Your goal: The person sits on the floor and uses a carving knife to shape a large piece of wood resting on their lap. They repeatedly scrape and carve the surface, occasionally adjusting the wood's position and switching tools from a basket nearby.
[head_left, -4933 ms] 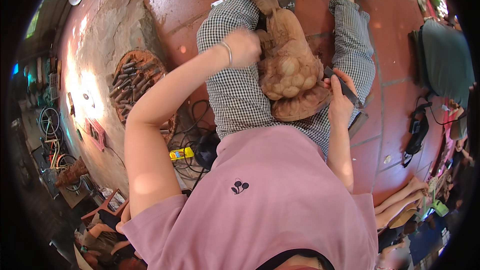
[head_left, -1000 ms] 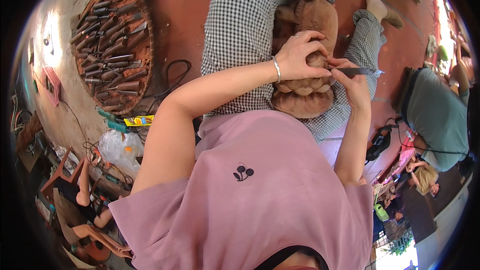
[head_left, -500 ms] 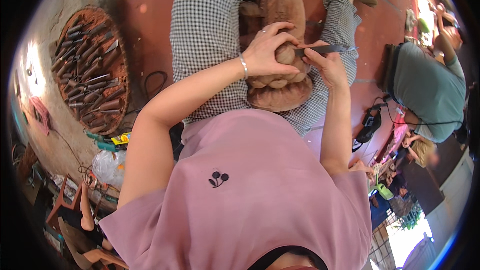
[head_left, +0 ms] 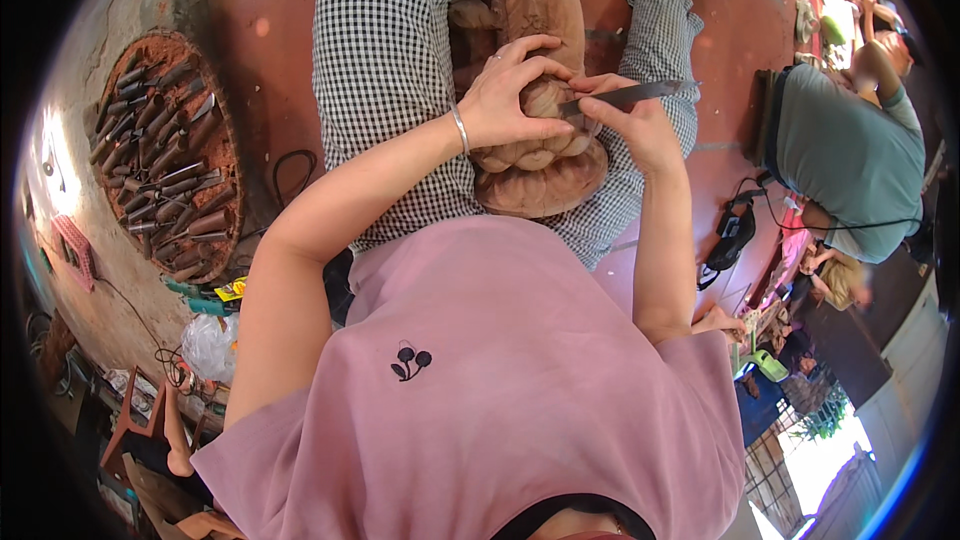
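A brown wooden carving (head_left: pixel 545 20), figure-like with rounded, petal-like forms near its base, lies between my legs. Its far end is blurred. Around a rounded knob on it curve the thumb and fingers of my left hand (head_left: pixel 505 100), gripping the carving from its left side. My right hand (head_left: pixel 640 130) pinches a flat, dark metal carving blade (head_left: pixel 640 94) between thumb and fingers. One end of the blade meets the right side of the knob; its other end sticks out to the right. My fingers partly cover the contact spot.
On the left, a round tray (head_left: pixel 236 140) holds several wood-handled carving tools. A clear plastic bag (head_left: pixel 208 348) sits below it. A black pouch (head_left: pixel 733 238) with a cord lies on the red tiles to the right, near a seated person in a green shirt (head_left: pixel 845 160).
The whole view has shifted, so the scene sits a little farther left. The outer end of the blade has tilted slightly away from me. Both hands keep their grips.
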A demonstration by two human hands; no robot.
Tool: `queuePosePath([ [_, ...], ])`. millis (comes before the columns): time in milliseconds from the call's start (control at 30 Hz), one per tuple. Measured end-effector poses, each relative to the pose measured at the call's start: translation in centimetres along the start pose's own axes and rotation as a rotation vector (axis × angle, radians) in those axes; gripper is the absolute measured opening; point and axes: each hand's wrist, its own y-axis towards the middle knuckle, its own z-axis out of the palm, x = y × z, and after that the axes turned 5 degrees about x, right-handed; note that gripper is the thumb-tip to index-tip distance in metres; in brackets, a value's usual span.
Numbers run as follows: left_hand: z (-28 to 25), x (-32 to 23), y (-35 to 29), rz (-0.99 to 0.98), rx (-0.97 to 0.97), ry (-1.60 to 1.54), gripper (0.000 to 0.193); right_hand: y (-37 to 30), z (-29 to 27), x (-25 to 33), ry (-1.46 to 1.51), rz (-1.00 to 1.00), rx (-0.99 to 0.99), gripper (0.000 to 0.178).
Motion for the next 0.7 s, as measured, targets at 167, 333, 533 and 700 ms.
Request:
queuePosePath([
  [167, -0.2, -1.0, -0.4, 0.028, -0.115, 0.021, 0.058, -0.8, 1.6, -1.0, 0.147, -0.036, -0.195, 0.017],
  [333, -0.6, -4.1, -2.9, 0.323, -0.155, 0.115, 0.037, -3.5, 3.7, -3.3, 0.302, -0.152, -0.456, 0.018],
  [533, 3.7, -7.3, -5.8, 0.270, -0.025, 0.165, 0.061, -4.7, 3.5, -5.0, 0.588, -0.069, -0.408, 0.013],
  [700, 4.7, -6.8, -5.8, 0.178, -0.029, 0.197, 0.074, -4.6, 3.2, -5.8, 0.485, -0.189, -0.391, 0.015],
])
